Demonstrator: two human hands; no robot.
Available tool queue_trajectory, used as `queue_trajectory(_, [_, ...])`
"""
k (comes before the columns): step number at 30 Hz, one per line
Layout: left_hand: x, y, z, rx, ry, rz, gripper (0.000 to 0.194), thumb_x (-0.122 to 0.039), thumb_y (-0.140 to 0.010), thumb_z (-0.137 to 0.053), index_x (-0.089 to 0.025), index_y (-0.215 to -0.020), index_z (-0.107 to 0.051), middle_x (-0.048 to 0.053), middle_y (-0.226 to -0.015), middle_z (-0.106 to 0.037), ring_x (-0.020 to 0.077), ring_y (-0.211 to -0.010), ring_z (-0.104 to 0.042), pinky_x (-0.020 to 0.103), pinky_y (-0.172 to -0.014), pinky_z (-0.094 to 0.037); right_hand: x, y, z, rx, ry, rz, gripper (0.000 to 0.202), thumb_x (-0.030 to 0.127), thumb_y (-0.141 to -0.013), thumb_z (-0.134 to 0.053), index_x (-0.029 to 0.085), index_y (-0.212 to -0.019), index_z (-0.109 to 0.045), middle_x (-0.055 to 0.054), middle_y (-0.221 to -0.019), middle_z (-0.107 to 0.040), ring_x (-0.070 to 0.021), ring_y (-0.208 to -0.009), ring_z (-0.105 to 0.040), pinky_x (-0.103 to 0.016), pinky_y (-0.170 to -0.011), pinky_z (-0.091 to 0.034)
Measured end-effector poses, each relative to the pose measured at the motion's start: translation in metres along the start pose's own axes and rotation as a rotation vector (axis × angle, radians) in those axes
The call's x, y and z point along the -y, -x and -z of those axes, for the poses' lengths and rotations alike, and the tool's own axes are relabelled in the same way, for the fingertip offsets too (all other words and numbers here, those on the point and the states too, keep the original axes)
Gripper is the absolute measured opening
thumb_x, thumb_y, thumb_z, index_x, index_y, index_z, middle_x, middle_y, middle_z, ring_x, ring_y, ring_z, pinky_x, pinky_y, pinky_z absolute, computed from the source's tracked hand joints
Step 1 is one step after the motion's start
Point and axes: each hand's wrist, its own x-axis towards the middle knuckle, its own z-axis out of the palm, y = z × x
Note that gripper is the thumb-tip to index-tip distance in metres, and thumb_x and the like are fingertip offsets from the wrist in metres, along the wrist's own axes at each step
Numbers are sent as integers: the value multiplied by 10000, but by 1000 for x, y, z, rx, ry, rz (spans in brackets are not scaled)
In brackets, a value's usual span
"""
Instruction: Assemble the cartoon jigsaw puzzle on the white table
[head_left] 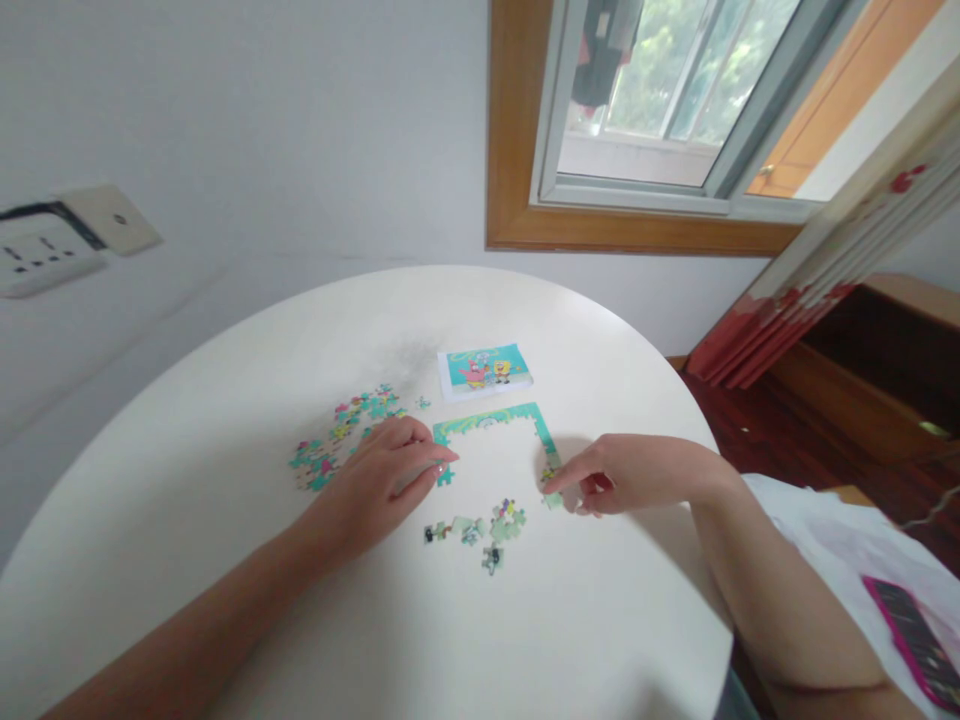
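Note:
A partly joined jigsaw puzzle border (487,421) in teal and green lies on the white round table, forming a top edge and two sides. My left hand (394,465) rests over its left side, fingers stretched out and thumb apart, with the fingertips touching the pieces there. At the lower end of the right side, my right hand (600,475) presses a pale green puzzle piece (553,500) with its extended index finger; the other fingers are curled. Below the border lie several loose pale pieces (508,522), some joined, including a dark-marked piece (492,559).
A heap of mixed loose pieces (330,440) lies left of my left hand, partly hidden by it. Behind the border is a picture card (486,370) with cartoon figures. The table (225,400) meets the wall at the back. A phone (911,635) lies on white cloth at right.

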Motion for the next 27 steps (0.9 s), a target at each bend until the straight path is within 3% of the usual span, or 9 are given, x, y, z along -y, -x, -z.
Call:
queue_trajectory(5, [0, 0, -1, -12, -1, 6, 236, -188, -904, -468, -204, -1015, -675, 56, -958, -564, 193, -931, -535, 331, -836, -430, 1, 3, 1, -16, 2, 46, 470, 249, -816, -590, 291, -1284, -596, -3, -807, -680, -124, -677, -588, -220, -648, -404])
queue_trajectory(12, [0, 0, -2, 6, 6, 4, 234, -192, -904, -468, -206, -1005, -678, 56, -948, -566, 191, -921, -534, 329, -829, -425, -1, 8, 8, -46, 37, -48, 312, 234, -820, -562, 254, -1093, -712, -21, -838, -694, -139, -701, -604, -223, -627, -397])
queue_trajectory(22, [1, 0, -2, -1, 4, 0, 239, -199, -907, -463, -208, -1005, -680, 55, -951, -571, 188, -922, -540, 321, -831, -429, 6, 0, 0, -28, 39, 23, 501, 222, -805, -571, 289, -1301, -579, -1, -779, -685, -131, -647, -582, -219, -625, -399])
queue_trajectory(27, [0, 0, -1, -3, -2, 14, 245, -214, -907, -462, -213, -1001, -688, 57, -959, -582, 192, -929, -544, 326, -841, -435, 1, 3, 7, -166, 0, -34, 374, 132, -786, -481, 233, -1066, -706, -14, -933, -718, -152, -782, -624, -228, -718, -422])
